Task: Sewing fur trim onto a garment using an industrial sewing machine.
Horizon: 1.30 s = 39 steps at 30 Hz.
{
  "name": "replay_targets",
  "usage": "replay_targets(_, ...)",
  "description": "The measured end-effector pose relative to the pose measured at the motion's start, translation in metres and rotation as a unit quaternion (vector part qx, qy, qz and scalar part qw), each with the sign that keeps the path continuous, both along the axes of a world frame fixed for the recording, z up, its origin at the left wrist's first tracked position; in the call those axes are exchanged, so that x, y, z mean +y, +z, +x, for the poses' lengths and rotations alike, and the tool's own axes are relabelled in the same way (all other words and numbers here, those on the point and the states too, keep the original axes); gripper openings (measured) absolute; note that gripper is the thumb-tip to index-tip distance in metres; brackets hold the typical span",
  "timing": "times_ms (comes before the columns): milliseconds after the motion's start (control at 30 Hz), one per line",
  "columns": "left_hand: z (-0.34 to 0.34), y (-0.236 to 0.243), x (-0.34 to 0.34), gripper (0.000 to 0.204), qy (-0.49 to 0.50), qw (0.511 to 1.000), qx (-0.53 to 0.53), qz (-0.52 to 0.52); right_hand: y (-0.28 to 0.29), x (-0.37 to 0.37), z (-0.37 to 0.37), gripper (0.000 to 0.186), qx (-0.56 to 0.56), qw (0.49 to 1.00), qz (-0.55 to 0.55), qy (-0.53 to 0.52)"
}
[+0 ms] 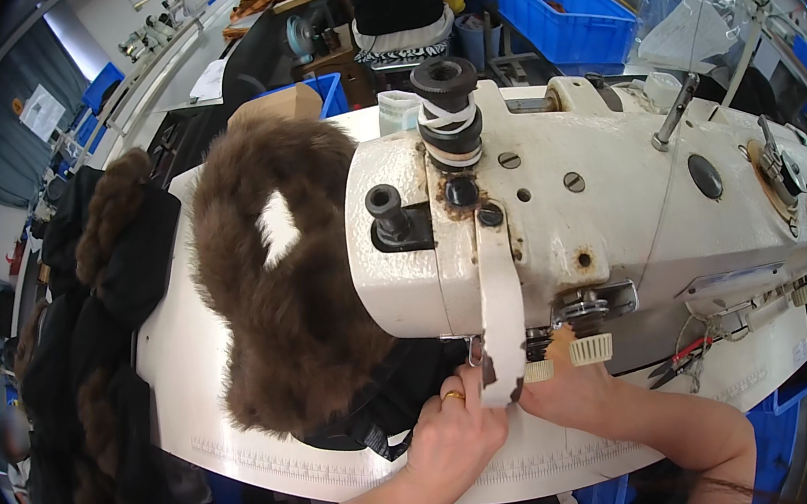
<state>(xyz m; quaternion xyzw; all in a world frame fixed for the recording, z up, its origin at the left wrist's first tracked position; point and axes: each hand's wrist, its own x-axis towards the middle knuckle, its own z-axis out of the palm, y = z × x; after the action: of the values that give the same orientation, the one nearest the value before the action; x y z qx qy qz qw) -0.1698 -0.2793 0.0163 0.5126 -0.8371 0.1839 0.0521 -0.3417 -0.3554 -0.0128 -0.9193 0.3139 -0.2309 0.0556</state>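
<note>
At the front of a white sewing machine (616,175), my left hand (460,424) has bent, closed fingers on the edge of black fabric (405,383), with a gold ring on one finger. My right hand (566,388) reaches under the machine head, its fingertips hidden behind a pale vertical lever (499,291) and knobs. Brown fur (293,336), with an opening in it, lies left of the machine, joined to or resting on the black fabric. Red-handled snips (679,359) lie to the right of my right hand on the white worktable (187,379).
Black pieces with brown fur trim (78,393) are piled along the table's left side. Behind the machine are a cardboard piece (275,105), a blue crate (560,11) and a seated person (388,2) in black, back turned, at another bench.
</note>
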Motion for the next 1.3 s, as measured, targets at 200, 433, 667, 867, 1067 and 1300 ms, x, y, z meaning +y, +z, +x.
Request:
replay_targets(200,-0.004,-0.012,-0.01,0.022,0.025,0.997,0.077,-0.006,-0.005,-0.004,-0.003,0.01,0.011,0.997,0.077,-0.002)
replay_targets(433,0.001,-0.018,-0.019,0.012,0.046,0.997,-0.034,-0.055,0.0,-0.011,-0.001,0.014,-0.056,0.998,-0.009,-0.003)
replay_targets(667,0.005,-0.011,-0.021,0.03,0.015,0.998,0.004,-0.061,0.003,-0.009,-0.007,0.015,-0.114,0.993,0.008,0.007)
replay_targets(867,0.003,0.003,-0.014,0.024,0.013,0.995,0.094,0.011,0.008,-0.01,-0.004,0.032,-0.079,0.994,-0.002,0.075)
replay_targets(1067,0.029,0.052,0.014,0.039,-0.106,0.99,0.096,-0.015,0.004,-0.004,0.013,0.044,-0.106,0.991,0.024,0.078)
replay_targets(1300,0.053,0.083,-0.011,0.035,-0.191,0.978,0.069,0.039,-0.007,0.006,0.038,0.032,-0.091,0.992,-0.079,0.036)
